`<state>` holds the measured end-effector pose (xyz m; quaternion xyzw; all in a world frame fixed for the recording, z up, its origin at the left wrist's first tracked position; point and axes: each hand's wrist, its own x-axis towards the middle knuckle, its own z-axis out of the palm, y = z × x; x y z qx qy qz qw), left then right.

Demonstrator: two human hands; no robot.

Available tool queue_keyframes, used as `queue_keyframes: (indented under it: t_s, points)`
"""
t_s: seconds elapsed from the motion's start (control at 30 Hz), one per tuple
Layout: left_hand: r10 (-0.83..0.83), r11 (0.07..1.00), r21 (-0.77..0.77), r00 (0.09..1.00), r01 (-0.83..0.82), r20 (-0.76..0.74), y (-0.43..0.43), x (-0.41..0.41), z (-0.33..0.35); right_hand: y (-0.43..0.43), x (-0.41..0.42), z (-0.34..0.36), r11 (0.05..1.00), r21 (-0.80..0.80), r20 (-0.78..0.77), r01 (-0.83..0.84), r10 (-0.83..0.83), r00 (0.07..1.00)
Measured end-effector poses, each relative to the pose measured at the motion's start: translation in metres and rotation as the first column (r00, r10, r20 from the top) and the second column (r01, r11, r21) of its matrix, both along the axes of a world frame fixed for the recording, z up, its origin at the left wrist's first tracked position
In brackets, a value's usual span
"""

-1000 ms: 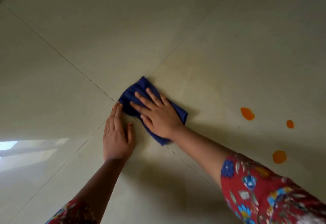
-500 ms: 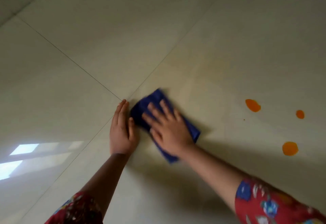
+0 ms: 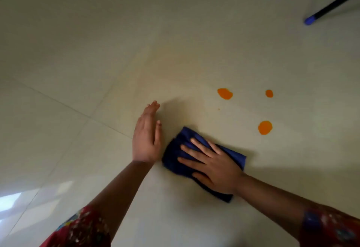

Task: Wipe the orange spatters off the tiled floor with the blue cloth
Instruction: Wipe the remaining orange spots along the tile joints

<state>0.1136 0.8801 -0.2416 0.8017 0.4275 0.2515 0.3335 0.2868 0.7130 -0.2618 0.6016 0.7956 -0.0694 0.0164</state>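
A folded blue cloth (image 3: 175, 155) lies flat on the pale tiled floor (image 3: 97, 42). My right hand (image 3: 212, 167) presses on it with spread, straight fingers. My left hand (image 3: 147, 137) rests flat on the floor just left of the cloth, fingers straight and together, holding nothing. Three orange spatters sit up and to the right of the cloth: a larger one (image 3: 225, 93), a small one (image 3: 269, 93) and a round one (image 3: 265, 127) nearest the cloth. A faint smeared patch shows on the tile above the hands.
A dark pole with a blue tip (image 3: 329, 6) reaches in from the top right corner and touches the floor. Grout lines cross the floor at the left. A bright window reflection (image 3: 11, 200) lies at the lower left.
My right hand has slid the cloth to the right, away from the grout crossing and closer to the orange spatters. My left hand followed to the right. The view shifted; the pole came into sight.
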Motion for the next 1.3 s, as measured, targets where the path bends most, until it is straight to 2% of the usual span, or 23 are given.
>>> queue_keyframes:
  t_s: [0.07,0.13,0.2,0.27,0.3,0.33,0.43,0.5,0.53,0.6,0.67,0.7,0.73,0.77,0.83,0.9,0.97,1.0,1.03,1.17,1.2,1.23,1.3]
  points:
    - [0.007,1.0,-0.005,1.0,-0.007,-0.005,0.004,0.011,0.001,-0.034,0.042,0.002,1.0,-0.004,0.03,0.016,-0.016,0.999]
    - [-0.007,1.0,0.014,1.0,0.007,-0.019,0.007,0.022,0.0,-0.053,0.084,0.002,0.975,0.011,0.062,0.222,-0.222,0.973]
    - [-0.053,0.997,0.045,0.997,0.056,-0.06,0.006,0.043,-0.005,-0.058,0.118,0.0,0.857,0.055,0.051,0.512,-0.515,0.856]
    - [-0.104,0.99,0.077,0.987,0.114,-0.123,0.005,0.068,-0.013,-0.042,0.13,0.001,0.701,0.068,0.027,0.709,-0.712,0.702]
    - [-0.126,0.986,0.091,0.979,0.141,-0.16,0.006,0.081,-0.015,-0.03,0.127,0.0,0.663,0.082,0.013,0.744,-0.747,0.664]
    - [-0.143,0.981,0.1,0.97,0.165,-0.199,0.007,0.095,-0.018,-0.022,0.121,-0.001,0.664,0.092,0.016,0.742,-0.746,0.665]
    - [-0.139,0.97,0.145,0.936,0.194,-0.324,0.009,0.111,-0.025,-0.044,0.095,-0.005,0.812,0.052,0.052,0.581,-0.584,0.81]
    - [-0.116,0.969,0.162,0.922,0.186,-0.37,0.007,0.116,-0.029,-0.074,0.113,-0.003,0.803,0.04,0.037,0.595,-0.597,0.802]
    - [-0.099,0.971,0.168,0.923,0.172,-0.373,0.006,0.114,-0.029,-0.08,0.129,-0.001,0.75,0.043,0.023,0.66,-0.661,0.75]
    - [-0.087,0.974,0.164,0.922,0.159,-0.377,0.004,0.113,-0.027,-0.071,0.168,-0.001,0.567,0.051,0.03,0.822,-0.824,0.566]
    - [-0.081,0.974,0.164,0.921,0.154,-0.381,0.004,0.115,-0.026,-0.026,0.199,-0.001,0.392,0.079,0.008,0.916,-0.92,0.393]
    - [-0.08,0.975,0.162,0.923,0.151,-0.377,0.004,0.115,-0.026,0.003,0.207,0.0,0.35,0.079,-0.018,0.933,-0.936,0.353]
    - [-0.079,0.975,0.163,0.925,0.148,-0.372,0.005,0.117,-0.026,0.034,0.209,0.0,0.346,0.058,-0.041,0.936,-0.936,0.349]
    - [-0.077,0.976,0.161,0.93,0.143,-0.359,0.005,0.116,-0.026,0.058,0.2,-0.001,0.393,0.037,-0.045,0.919,-0.918,0.394]
    - [-0.061,0.981,0.154,0.946,0.115,-0.318,0.006,0.116,-0.025,0.082,0.168,-0.004,0.57,0.053,-0.044,0.82,-0.819,0.572]
    - [-0.022,0.987,0.145,0.957,0.067,-0.289,0.007,0.115,-0.024,0.056,0.129,-0.005,0.762,0.077,-0.037,0.643,-0.642,0.766]
    - [0.018,0.99,0.139,0.961,0.021,-0.277,0.007,0.115,-0.023,0.008,0.124,-0.003,0.849,0.041,-0.011,0.527,-0.527,0.85]
    - [0.026,0.991,0.136,0.959,0.013,-0.281,0.009,0.115,-0.023,-0.008,0.139,-0.001,0.853,0.032,-0.001,0.521,-0.522,0.853]
    - [0.019,0.991,0.133,0.957,0.021,-0.289,0.009,0.115,-0.024,-0.017,0.161,-0.001,0.819,0.045,0.017,0.572,-0.573,0.819]
    - [-0.021,0.987,0.144,0.952,0.068,-0.307,0.01,0.116,-0.024,0.039,0.219,-0.001,0.466,0.095,0.036,0.88,-0.885,0.465]
    - [-0.023,0.988,0.139,0.952,0.069,-0.305,0.01,0.117,-0.024,0.068,0.218,0.0,0.432,0.072,0.018,0.899,-0.902,0.432]
    - [-0.02,0.989,0.135,0.954,0.063,-0.298,0.01,0.117,-0.023,0.097,0.209,0.0,0.447,0.041,0.005,0.894,-0.895,0.447]
    - [-0.015,0.991,0.126,0.964,0.05,-0.265,0.011,0.115,-0.025,0.134,0.174,0.002,0.594,0.011,-0.012,0.804,-0.804,0.594]
